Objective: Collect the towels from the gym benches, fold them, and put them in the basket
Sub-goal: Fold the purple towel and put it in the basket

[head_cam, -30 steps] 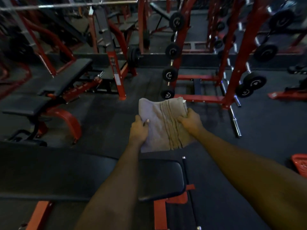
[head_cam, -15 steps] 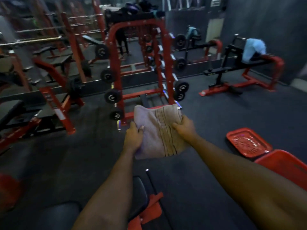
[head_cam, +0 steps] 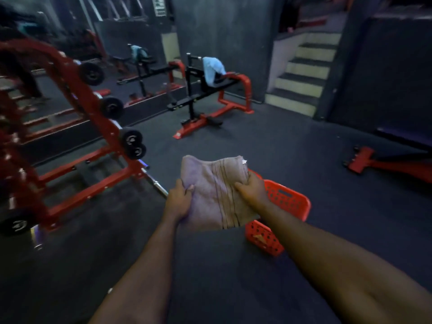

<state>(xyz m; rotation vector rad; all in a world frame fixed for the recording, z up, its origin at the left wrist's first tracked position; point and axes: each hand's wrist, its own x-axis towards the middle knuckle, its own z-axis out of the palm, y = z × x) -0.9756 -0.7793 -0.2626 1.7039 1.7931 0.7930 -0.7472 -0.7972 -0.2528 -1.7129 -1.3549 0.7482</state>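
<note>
A folded grey towel (head_cam: pixel 212 190) with dark stripes is held in front of me by both hands. My left hand (head_cam: pixel 180 199) grips its left edge, thumb on top. My right hand (head_cam: pixel 252 189) grips its right edge. Right behind and below the towel, a red perforated basket (head_cam: pixel 287 202) stands on the dark floor, partly hidden by the towel and my right arm. A light blue towel (head_cam: pixel 211 69) hangs over a red and black bench (head_cam: pixel 210 99) farther back.
A red rack (head_cam: pixel 77 118) with black weight plates and a barbell fills the left side, before a mirror. Steps (head_cam: pixel 306 71) rise at the back right. Another red machine foot (head_cam: pixel 364 160) lies at the right. Dark floor spreads between them.
My view has swung right, away from the black bench. The red basket has come from the right edge to just behind the towel. Both hands keep the same hold.
</note>
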